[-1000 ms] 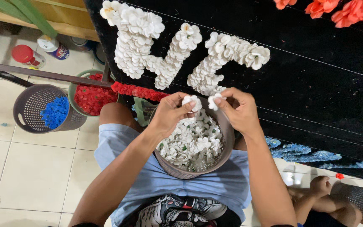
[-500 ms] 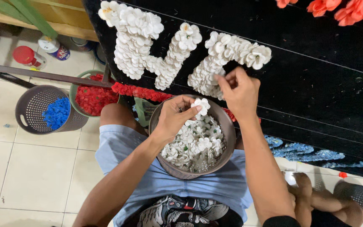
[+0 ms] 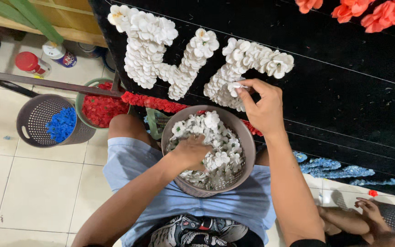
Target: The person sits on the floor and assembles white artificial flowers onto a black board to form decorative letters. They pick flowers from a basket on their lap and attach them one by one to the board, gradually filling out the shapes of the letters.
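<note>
Right hand (image 3: 262,107) pinches a white flower (image 3: 237,86) in closed fingers against the black board (image 3: 344,91), beside the white rows. Left hand (image 3: 192,151) digs in the basket (image 3: 248,137) on the lap, fingers hidden. Risk: basket tips, flowers spill; weak press, flower drops.

Just one head-mounted view, looking steeply down from close above the lap, basket of white flowers (image 3: 209,153) centred, black board (image 3: 334,87) right ahead.
</note>
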